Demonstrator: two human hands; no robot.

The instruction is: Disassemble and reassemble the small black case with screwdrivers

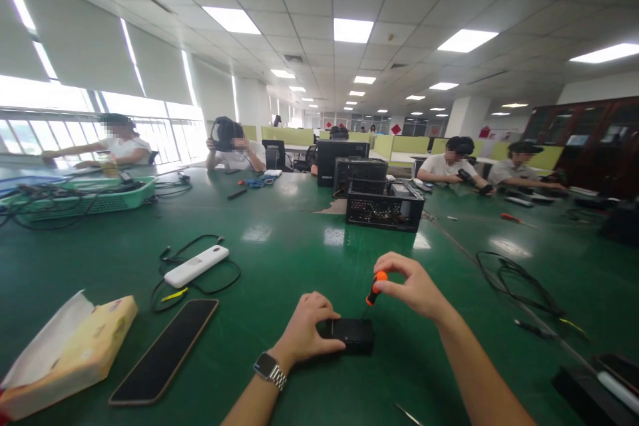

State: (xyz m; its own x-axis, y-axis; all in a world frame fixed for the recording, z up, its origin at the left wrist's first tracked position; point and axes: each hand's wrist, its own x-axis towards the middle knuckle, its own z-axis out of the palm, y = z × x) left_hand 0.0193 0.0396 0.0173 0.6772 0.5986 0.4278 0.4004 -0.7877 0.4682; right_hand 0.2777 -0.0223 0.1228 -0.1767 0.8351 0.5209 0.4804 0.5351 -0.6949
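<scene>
A small black box-shaped device lies on the green table in front of me. My left hand, with a watch on the wrist, grips its left end between thumb and fingers. In my right hand is an orange and black screwdriver, pinched near the top of its handle. The screwdriver tilts slightly, its shaft pointing down at the device's far right edge. Whether the tip touches the device I cannot tell. A thin metal tool shows at the bottom edge.
To the left lie a phone, a tissue pack and a white power bank with a black cable. Ahead stands an open computer case. A green basket holds cables. Right are a coiled cable and another screwdriver. Several people sit around the table.
</scene>
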